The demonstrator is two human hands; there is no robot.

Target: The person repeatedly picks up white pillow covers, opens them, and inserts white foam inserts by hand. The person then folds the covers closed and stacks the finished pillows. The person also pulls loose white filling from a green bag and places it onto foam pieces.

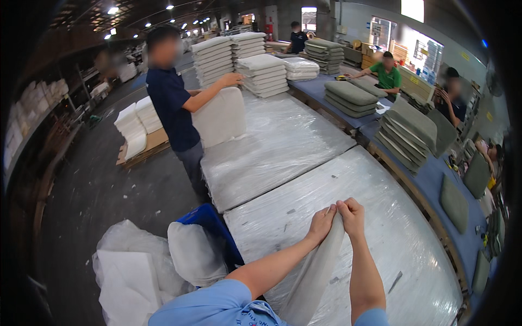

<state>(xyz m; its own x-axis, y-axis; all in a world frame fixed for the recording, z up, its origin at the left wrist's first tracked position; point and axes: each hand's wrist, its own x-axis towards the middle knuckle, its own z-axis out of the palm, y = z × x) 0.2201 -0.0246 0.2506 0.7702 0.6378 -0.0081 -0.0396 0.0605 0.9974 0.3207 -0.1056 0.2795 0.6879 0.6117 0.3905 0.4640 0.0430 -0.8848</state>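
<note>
Both of my hands meet over the plastic-wrapped table (397,223) in front of me. My left hand (322,223) and my right hand (352,216) are closed on the top edge of a light grey fabric cushion cover (319,271). It hangs from my fingers down toward my body, seen nearly edge-on, and whether there is padding inside I cannot tell. Small grey scraps (396,281) lie on the plastic near it.
Beside my left arm stands a blue bin (209,220) with a pale cushion (193,252) at it. White foam in clear plastic (128,277) lies farther left. A co-worker (171,103) handles a pale cushion (223,117). Grey cushions (405,133) are stacked along the blue bench (435,185).
</note>
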